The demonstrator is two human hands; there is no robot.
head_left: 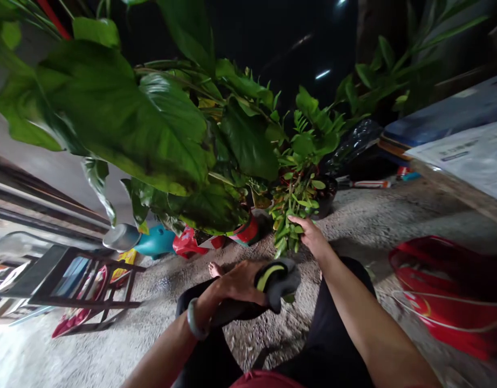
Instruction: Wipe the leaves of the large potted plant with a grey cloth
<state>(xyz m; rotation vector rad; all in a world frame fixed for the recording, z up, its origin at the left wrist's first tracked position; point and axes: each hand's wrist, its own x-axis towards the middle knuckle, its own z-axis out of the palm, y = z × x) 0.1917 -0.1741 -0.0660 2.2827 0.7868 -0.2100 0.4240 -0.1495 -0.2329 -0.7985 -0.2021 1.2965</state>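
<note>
My left hand (242, 283), with a pale bangle on its wrist, is closed round a dark grey, cloth-like bundle (287, 277) showing a curved yellow-green band. It is held low between my knees, just in front of the leafy plant. My right hand (311, 234) reaches to a trailing stem of small green leaves (291, 215) on the potted plant. Its thumb lies against the leaves and the other fingers are mostly hidden, closed about the stem. The plant's dark pot (327, 199) stands behind that hand.
Large glossy leaves (123, 118) overhang from the left, above a red pot (248, 229) and a teal container (155, 241). A wooden chair (87, 285) stands at left. On the right are a red bag (446, 291) and a table edge (458, 186) bearing papers.
</note>
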